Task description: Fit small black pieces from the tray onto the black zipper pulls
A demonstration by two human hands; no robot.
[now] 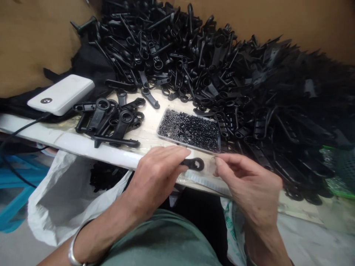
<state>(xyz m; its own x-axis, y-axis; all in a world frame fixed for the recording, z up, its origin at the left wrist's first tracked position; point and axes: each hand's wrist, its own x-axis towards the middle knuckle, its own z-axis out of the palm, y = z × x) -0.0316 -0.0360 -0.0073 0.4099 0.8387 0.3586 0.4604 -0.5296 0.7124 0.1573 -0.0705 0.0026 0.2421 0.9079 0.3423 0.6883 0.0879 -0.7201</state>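
Observation:
My left hand (158,173) is closed around a black plastic part (198,164), whose ring-shaped end sticks out to the right past the fingertips. The rest of that part is hidden in the palm. My right hand (246,181) is just right of the ring, its thumb and forefinger pinched together. Whatever lies in that pinch is too small to make out. Behind both hands sits a shallow clear tray (161,130) filled with small dark metallic pieces (188,129).
A large heap of black plastic parts (177,55) covers the back and right. A smaller pile (111,122) lies left, beside a white power bank (62,94) with a cable. A white sack (63,199) hangs below the table edge. A green basket (340,173) stands right.

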